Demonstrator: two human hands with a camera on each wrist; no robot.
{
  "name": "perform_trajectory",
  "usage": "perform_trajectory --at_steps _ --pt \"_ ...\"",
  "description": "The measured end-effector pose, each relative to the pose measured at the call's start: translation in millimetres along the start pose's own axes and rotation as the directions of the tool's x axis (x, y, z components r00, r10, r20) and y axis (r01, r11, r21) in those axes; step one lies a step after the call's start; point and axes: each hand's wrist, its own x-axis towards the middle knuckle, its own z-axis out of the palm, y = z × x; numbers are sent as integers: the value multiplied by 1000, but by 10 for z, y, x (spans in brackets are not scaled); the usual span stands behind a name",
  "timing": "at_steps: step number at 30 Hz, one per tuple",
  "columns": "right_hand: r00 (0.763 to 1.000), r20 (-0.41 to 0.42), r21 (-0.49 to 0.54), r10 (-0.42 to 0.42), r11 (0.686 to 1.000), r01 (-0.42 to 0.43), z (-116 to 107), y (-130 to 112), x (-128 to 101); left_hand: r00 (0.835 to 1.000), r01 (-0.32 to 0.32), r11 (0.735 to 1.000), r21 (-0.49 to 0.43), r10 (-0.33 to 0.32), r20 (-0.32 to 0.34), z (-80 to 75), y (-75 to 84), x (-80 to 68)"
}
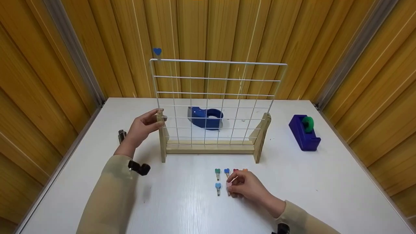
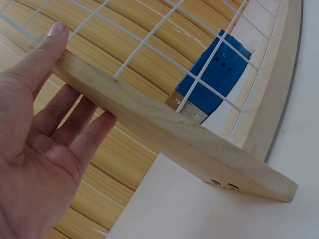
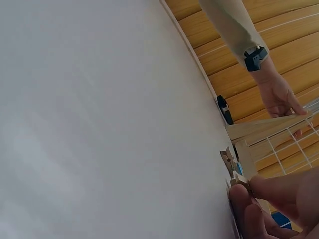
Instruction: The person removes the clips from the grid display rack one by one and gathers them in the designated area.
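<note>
My left hand (image 1: 144,125) grips the top of the left wooden upright (image 2: 149,119) of a stand that carries a white wire grid (image 1: 208,78). In the left wrist view, thumb and fingers lie on opposite sides of that wood. Over the table in front, my right hand (image 1: 248,187) pinches a small clothespin with a pink heart (image 1: 229,184), partly hidden by the fingers. Beside it lies a clothespin with a light blue heart (image 1: 218,186). Behind are clothespins with a green heart (image 1: 217,171) and a blue heart (image 1: 226,170); red and orange ones are partly covered.
Another blue heart clip (image 1: 157,51) sits on the grid's top left corner. Behind the grid stands a blue tape dispenser (image 1: 206,118). A purple dispenser with green tape (image 1: 305,133) is at the right, and a dark object (image 1: 122,136) lies left of my left wrist.
</note>
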Motion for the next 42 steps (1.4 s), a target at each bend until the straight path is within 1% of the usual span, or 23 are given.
perform_trajectory --at_steps 4,8,12,21,26,29,32,37,42 --pt "1000 -6 -30 23 999 -23 22 -18 0 1000 0 1000 -9 0 3 1 -1 -1" --pt "999 5 -65 51 997 -51 22 -28 9 1000 7 1000 -15 -7 3 -6 -7 6" --pt "998 16 -90 58 994 -57 19 -25 30 1000 18 1000 -22 -18 -3 -12 -4 14" --pt "998 26 -113 56 992 -53 12 -28 52 1000 25 1000 -16 -26 -14 -1 -5 18" --pt "998 13 -117 53 992 -51 8 -40 48 999 41 999 -5 -41 -13 3 5 13" --pt "998 -2 -108 67 992 -67 -9 -70 38 999 36 999 -5 -36 -11 -2 4 17" --pt "998 -18 -110 64 992 -66 -31 -114 26 999 35 999 -8 -35 -12 -4 0 22" --pt "999 -46 -141 16 990 -22 -82 -207 24 1000 24 1000 -11 -24 -13 -6 -4 27" --pt "999 -42 -154 -2 988 -4 -159 -321 30 1000 21 1000 -4 -21 -19 -5 2 21"
